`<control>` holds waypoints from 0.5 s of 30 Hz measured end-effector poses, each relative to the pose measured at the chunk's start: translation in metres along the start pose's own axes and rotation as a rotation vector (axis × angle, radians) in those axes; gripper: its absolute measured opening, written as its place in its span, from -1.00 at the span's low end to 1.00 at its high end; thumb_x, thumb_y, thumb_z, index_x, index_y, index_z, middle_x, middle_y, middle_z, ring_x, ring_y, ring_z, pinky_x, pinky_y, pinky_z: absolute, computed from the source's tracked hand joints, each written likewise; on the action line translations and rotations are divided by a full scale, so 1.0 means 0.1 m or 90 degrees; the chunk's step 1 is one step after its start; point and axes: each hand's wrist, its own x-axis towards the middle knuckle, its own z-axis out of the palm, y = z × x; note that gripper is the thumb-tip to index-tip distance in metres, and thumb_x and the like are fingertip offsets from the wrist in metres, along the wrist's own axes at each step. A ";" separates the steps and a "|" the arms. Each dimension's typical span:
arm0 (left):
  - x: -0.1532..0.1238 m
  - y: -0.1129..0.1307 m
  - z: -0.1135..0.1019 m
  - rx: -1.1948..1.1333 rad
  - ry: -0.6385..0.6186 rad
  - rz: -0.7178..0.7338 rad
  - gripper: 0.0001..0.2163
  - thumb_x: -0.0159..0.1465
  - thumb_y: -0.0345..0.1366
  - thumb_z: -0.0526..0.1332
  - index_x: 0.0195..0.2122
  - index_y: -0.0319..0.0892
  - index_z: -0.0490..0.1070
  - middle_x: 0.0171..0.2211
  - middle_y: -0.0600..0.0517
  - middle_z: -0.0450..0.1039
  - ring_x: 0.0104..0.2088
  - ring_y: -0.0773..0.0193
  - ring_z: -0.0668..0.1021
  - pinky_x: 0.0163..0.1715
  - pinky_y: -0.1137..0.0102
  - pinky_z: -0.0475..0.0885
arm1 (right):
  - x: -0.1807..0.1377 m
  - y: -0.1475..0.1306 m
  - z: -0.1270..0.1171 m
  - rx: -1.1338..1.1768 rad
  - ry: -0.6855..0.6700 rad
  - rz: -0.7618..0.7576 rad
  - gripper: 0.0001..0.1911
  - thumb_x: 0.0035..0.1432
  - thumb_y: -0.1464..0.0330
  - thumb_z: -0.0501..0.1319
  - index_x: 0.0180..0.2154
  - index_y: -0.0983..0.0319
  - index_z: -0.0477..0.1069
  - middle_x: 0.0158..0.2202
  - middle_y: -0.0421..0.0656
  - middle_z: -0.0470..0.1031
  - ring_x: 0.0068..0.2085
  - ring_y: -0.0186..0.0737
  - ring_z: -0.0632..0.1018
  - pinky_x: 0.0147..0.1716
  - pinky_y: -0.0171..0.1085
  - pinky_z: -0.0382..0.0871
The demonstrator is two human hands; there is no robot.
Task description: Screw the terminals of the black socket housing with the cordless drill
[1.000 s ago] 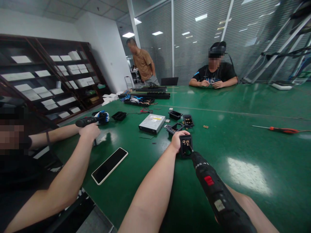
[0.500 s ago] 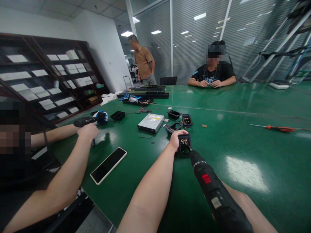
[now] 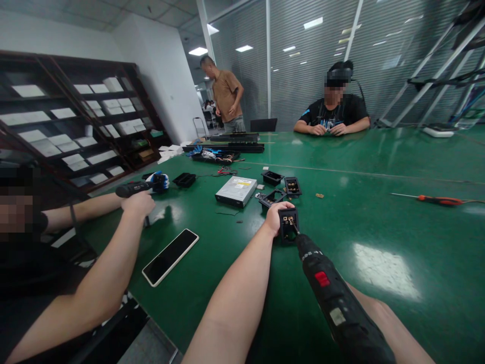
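My left hand point(image 3: 275, 220) is wrapped round the left side of a small black plastic housing point(image 3: 283, 236) with brass-coloured contacts inside, tilted up over the table. A black power drill point(image 3: 329, 288) with a red switch runs in from the lower right, its bit reaching into the housing at the contacts. Behind the drill, my right hand point(image 3: 358, 297) is mostly hidden; it holds the tool from below. More black housings, one upright point(image 3: 272, 177) and one with brass parts point(image 3: 292, 187), lie just beyond my left hand.
On the green table point(image 3: 341, 227) are a silver disc drive point(image 3: 236, 191), a phone point(image 3: 170, 257), an orange screwdriver point(image 3: 439, 200) and a small brass piece point(image 3: 320, 195). A co-worker's hand point(image 3: 138, 205) at left holds another drill point(image 3: 132, 189). Another person sits across the table.
My hands, the housing and the drill stay nearly in place. The standing person in the background has bent an arm and shifted slightly.
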 end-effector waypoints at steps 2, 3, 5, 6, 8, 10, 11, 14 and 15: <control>0.00 0.00 0.00 -0.001 -0.005 0.000 -0.76 -0.01 -0.19 0.26 -0.38 -0.23 0.54 -0.47 -0.05 0.50 -0.50 0.20 0.51 -0.44 0.37 0.38 | -0.01 0.09 0.06 0.012 0.026 -0.002 -0.85 0.37 0.34 0.24 -0.27 0.17 0.58 -0.32 -0.17 0.73 -0.34 -0.13 0.67 -0.36 -0.33 0.46; 0.00 -0.01 0.00 -0.001 -0.005 0.001 -0.76 -0.01 -0.19 0.26 -0.38 -0.23 0.54 -0.47 -0.05 0.50 -0.51 0.21 0.51 -0.44 0.37 0.38 | -0.01 0.13 0.08 0.019 0.032 0.001 -0.84 0.37 0.33 0.24 -0.25 0.18 0.59 -0.32 -0.17 0.73 -0.33 -0.12 0.67 -0.35 -0.32 0.47; 0.00 -0.02 0.00 -0.002 0.001 0.003 -0.77 -0.01 -0.20 0.26 -0.38 -0.23 0.54 -0.48 -0.04 0.49 -0.51 0.22 0.51 -0.44 0.37 0.37 | -0.01 0.16 0.09 0.033 0.026 0.010 -0.85 0.38 0.34 0.25 -0.21 0.19 0.61 -0.28 -0.15 0.75 -0.29 -0.10 0.69 -0.32 -0.32 0.49; 0.01 -0.02 0.00 -0.001 0.006 0.005 -0.77 0.00 -0.21 0.26 -0.38 -0.23 0.54 -0.48 -0.04 0.49 -0.52 0.22 0.50 -0.44 0.37 0.37 | -0.01 0.16 0.09 0.039 0.021 0.014 -0.84 0.39 0.35 0.24 -0.19 0.19 0.61 -0.24 -0.15 0.76 -0.27 -0.10 0.69 -0.31 -0.32 0.49; 0.01 -0.03 0.00 0.003 0.012 0.006 -0.79 0.00 -0.22 0.26 -0.38 -0.23 0.54 -0.48 -0.03 0.49 -0.52 0.22 0.50 -0.44 0.37 0.36 | -0.01 0.14 0.06 0.041 0.008 0.019 -0.82 0.42 0.36 0.21 -0.19 0.18 0.60 -0.21 -0.15 0.78 -0.26 -0.10 0.69 -0.31 -0.32 0.48; 0.02 -0.03 -0.01 0.005 0.011 0.006 -0.79 0.00 -0.23 0.26 -0.38 -0.23 0.54 -0.48 -0.04 0.49 -0.52 0.22 0.50 -0.44 0.38 0.36 | -0.01 0.10 0.03 0.033 -0.005 0.020 -0.80 0.43 0.37 0.19 -0.18 0.18 0.60 -0.21 -0.15 0.78 -0.26 -0.08 0.69 -0.30 -0.31 0.49; 0.02 -0.03 -0.01 0.005 0.010 0.006 -0.79 0.01 -0.23 0.26 -0.38 -0.23 0.54 -0.48 -0.04 0.49 -0.52 0.22 0.51 -0.44 0.38 0.36 | -0.01 0.08 0.01 0.031 -0.009 0.016 -0.80 0.43 0.36 0.19 -0.16 0.18 0.61 -0.20 -0.14 0.77 -0.25 -0.07 0.69 -0.28 -0.30 0.51; 0.02 -0.02 -0.01 0.004 0.005 0.007 -0.80 0.01 -0.23 0.26 -0.39 -0.24 0.54 -0.48 -0.04 0.49 -0.52 0.22 0.51 -0.44 0.38 0.37 | 0.00 0.03 -0.02 0.019 -0.024 0.020 -0.82 0.41 0.31 0.24 -0.14 0.19 0.63 -0.21 -0.14 0.76 -0.22 -0.05 0.71 -0.24 -0.30 0.54; 0.02 -0.02 -0.01 0.006 0.003 0.008 -0.80 0.01 -0.23 0.26 -0.40 -0.24 0.54 -0.48 -0.05 0.49 -0.52 0.22 0.50 -0.44 0.38 0.37 | 0.01 0.02 -0.03 0.011 -0.025 0.025 -0.82 0.41 0.30 0.24 -0.15 0.19 0.63 -0.24 -0.15 0.75 -0.24 -0.06 0.70 -0.25 -0.31 0.54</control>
